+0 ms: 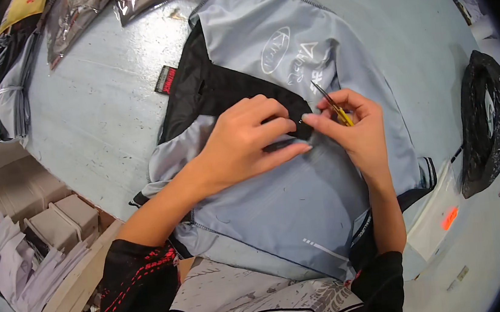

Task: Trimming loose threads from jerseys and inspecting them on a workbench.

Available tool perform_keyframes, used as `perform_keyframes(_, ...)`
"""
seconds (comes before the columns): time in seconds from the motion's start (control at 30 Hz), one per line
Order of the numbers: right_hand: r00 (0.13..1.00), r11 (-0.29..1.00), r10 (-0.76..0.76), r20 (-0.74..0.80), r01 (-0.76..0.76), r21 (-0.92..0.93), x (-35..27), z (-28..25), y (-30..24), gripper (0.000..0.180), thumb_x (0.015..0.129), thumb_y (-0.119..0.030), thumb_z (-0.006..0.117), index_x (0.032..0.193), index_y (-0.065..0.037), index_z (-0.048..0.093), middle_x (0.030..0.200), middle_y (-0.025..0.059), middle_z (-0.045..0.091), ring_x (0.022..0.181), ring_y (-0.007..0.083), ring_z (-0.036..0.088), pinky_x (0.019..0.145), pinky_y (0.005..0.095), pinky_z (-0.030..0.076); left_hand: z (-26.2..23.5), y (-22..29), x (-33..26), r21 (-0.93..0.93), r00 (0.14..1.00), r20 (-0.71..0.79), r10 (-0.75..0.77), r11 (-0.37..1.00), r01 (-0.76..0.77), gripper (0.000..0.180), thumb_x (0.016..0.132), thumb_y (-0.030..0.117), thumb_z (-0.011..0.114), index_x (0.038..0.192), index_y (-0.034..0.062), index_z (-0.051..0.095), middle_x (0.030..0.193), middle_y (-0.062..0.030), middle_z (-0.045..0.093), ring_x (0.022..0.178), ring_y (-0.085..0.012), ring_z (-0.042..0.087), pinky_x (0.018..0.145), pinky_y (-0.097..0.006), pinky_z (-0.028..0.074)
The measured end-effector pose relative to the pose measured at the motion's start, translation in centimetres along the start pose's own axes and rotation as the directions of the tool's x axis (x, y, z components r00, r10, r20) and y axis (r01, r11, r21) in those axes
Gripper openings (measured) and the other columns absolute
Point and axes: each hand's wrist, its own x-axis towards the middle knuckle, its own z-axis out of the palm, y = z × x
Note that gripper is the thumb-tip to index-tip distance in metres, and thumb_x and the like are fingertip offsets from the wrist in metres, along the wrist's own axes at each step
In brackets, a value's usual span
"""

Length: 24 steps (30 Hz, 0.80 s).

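Observation:
A light grey and black sports jersey lies spread under both hands, with white printed marks on its grey cloth. My left hand rests on the jersey's black panel, fingers bent over it and the thumb held apart on the grey part. In my right hand is a pair of thread snips with yellow on the handle, blades pointing up and left. Its thumb tip meets the pointed end of the black panel, close to my left index finger. Whether a thread is pinched there is too small to tell.
The jersey is on a pale blue-grey table. Folded grey and black garments and plastic-wrapped packs line the far left. Boxes and pale cloth sit at the lower left. A crumpled black bag lies at right.

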Motion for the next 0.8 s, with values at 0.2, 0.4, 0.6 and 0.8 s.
perform_keyframes(0.2,0.997,0.997,0.074,0.035,-0.074,0.011,0.1,-1.6,0.8,0.013,0.078,0.003,0.072,0.088,0.004,0.063,0.079,0.0012,0.061,0.071,0.0039,0.054,0.066,0.0175,0.044,-0.4,-1.2,1.3,-0.173,0.956,-0.090,-0.278,0.950,0.260,0.021,0.077,-0.004,0.070,0.097,0.0010,0.066,0.091,-0.0060,0.062,0.057,-0.0078,0.056,0.052,-0.021,0.043)
perform_keyframes(0.4,0.995,0.999,0.035,0.089,-0.034,-0.010,-0.4,-1.3,1.1,0.007,0.081,-0.001,0.071,0.084,0.000,0.064,0.077,-0.0038,0.059,0.070,0.0019,0.050,0.064,0.0169,0.038,0.8,-1.5,1.9,0.073,0.987,-0.020,-0.157,0.985,0.158,0.028,0.075,0.000,0.071,0.100,0.0100,0.068,0.094,-0.0037,0.060,0.062,-0.0143,0.058,0.055,-0.026,0.046)
perform_keyframes(0.6,0.998,0.999,-0.012,0.059,0.014,-0.040,-1.0,-2.4,0.7,0.008,0.082,-0.002,0.070,0.086,0.002,0.065,0.078,-0.0027,0.060,0.070,0.0015,0.050,0.062,0.0167,0.039,1.2,-1.9,1.4,0.108,0.992,0.059,-0.109,0.989,0.102,0.019,0.076,0.000,0.069,0.092,0.0065,0.066,0.087,-0.0053,0.058,0.072,-0.0197,0.060,0.063,-0.029,0.048)
perform_keyframes(0.8,0.996,0.989,-0.091,-0.018,0.089,-0.116,-1.0,-3.3,0.1,0.019,0.091,-0.015,0.060,0.095,0.002,0.067,0.071,-0.0066,0.049,0.061,0.0009,0.037,0.055,0.0175,0.028,0.9,-2.1,1.1,-0.001,0.996,-0.029,-0.080,0.997,0.080,0.012,0.075,0.000,0.066,0.085,0.0048,0.061,0.086,-0.0067,0.058,0.072,-0.0261,0.060,0.062,-0.033,0.049)
